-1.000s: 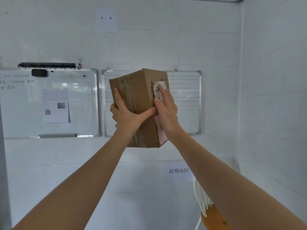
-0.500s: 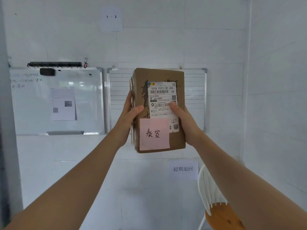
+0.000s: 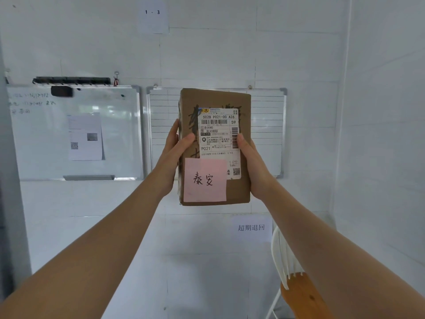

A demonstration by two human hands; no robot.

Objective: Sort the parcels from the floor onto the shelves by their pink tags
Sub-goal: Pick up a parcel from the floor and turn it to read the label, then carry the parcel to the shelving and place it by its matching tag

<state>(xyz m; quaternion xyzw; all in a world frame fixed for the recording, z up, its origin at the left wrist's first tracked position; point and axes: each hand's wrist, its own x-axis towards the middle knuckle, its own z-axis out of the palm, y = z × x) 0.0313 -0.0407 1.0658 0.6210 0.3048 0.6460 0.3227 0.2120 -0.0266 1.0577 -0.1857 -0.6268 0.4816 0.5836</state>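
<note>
White wall and two whiteboards (image 3: 76, 132) behind. Dead centre, the parcel (image 3: 215, 146) is held upright, pink tag (image 3: 205, 180) at 6 o'clock. Left hand (image 3: 174, 155) and right hand (image 3: 254, 166) clamp its sides, fingers wrapped behind. Looks stiff, light cardboard; side grip suits.

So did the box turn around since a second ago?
Yes. The box turned against the lined whiteboard behind; its pink tag now faces the camera.
</note>
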